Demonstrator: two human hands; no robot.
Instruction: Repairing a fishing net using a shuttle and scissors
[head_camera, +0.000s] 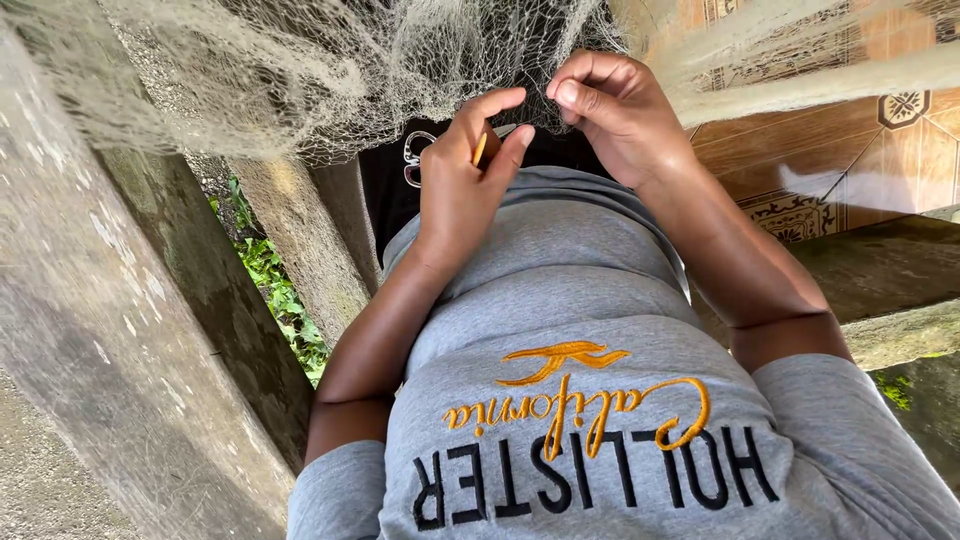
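Observation:
A pale, fine-meshed fishing net (300, 70) hangs across the top of the view and drapes toward my lap. My left hand (460, 170) pinches a small orange-brown flat tool (482, 150) between thumb and forefinger, just below the net's edge. My right hand (615, 110) is beside it, a little higher, its fingertips closed on strands of the net. The two hands are a few centimetres apart over my grey printed shirt (560, 300).
A rough concrete post (120, 330) slants along the left, with a second one (300, 250) behind it and green plants (280, 300) between them. Patterned brown floor tiles (850, 160) and a mossy concrete ledge (890, 290) lie to the right.

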